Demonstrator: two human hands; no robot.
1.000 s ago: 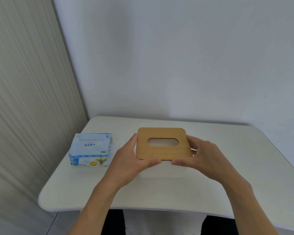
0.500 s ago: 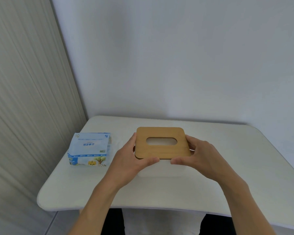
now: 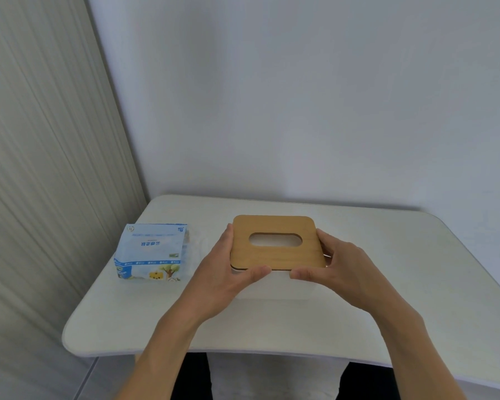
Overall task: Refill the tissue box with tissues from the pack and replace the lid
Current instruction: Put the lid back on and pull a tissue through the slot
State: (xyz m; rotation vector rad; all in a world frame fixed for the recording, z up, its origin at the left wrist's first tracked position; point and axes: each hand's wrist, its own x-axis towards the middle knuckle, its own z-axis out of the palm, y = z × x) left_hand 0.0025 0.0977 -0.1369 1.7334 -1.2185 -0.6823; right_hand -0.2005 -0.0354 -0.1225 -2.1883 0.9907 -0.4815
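Observation:
A wooden lid point(image 3: 276, 256) with an oval slot sits on top of the white tissue box point(image 3: 274, 287) in the middle of the table. My left hand point(image 3: 225, 277) grips the lid's left edge, thumb along the front. My right hand point(image 3: 339, 268) grips its right edge the same way. A thin dark gap shows under the lid's front edge. The blue and white tissue pack point(image 3: 152, 251) lies on the table to the left of the box, apart from both hands.
The white table point(image 3: 416, 284) has rounded corners and stands against a white wall. A grey ribbed panel point(image 3: 41, 168) runs along the table's left side. My legs show below the front edge.
The lid has risen slightly at the front between my hands, and the view has shifted a little; the tissue pack has not moved.

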